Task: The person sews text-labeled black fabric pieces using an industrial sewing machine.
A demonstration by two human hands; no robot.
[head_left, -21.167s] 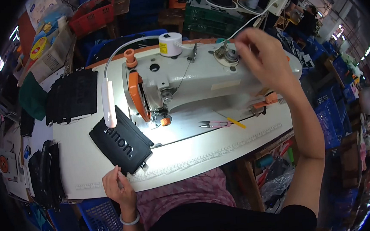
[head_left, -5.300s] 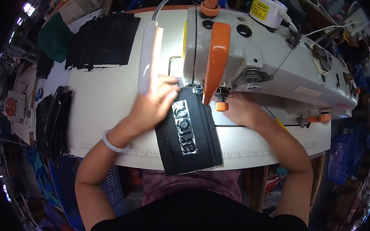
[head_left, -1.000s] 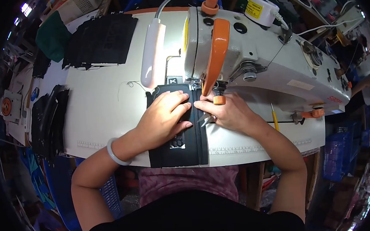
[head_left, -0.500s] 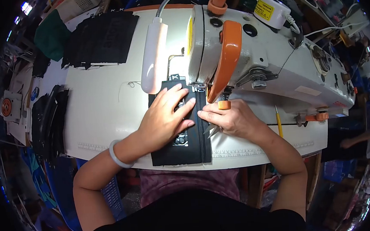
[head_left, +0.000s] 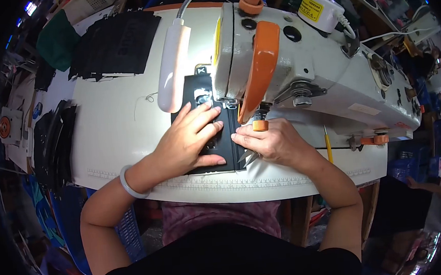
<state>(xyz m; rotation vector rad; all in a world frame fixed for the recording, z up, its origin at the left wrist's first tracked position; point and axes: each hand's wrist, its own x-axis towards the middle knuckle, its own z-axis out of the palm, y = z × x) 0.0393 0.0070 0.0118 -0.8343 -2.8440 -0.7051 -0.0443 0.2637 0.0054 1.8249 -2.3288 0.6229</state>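
A black fabric panel [head_left: 223,143] with a pale printed patch lies on the white table, its far part beside and under the head of a sewing machine [head_left: 289,66]. My left hand [head_left: 187,140] rests flat on the panel, fingers spread. My right hand [head_left: 277,141] is at the panel's right edge, thumb and index finger together on the fabric just in front of the needle area. Small scissors [head_left: 247,157] are tucked in that hand, their blades poking out toward me. The needle tip is hidden behind the orange guard.
A lit lamp [head_left: 174,69] hangs left of the machine head. Black fabric pieces [head_left: 117,45] lie at the back left, with another black stack [head_left: 57,144] at the left edge. A yellow-handled tool [head_left: 328,148] lies right of my right hand. A printed ruler [head_left: 264,181] runs along the front.
The black panel has slid away from me past the machine head, its near edge now farther from the table front. My left thumb has spread toward me. The view has shifted slightly.
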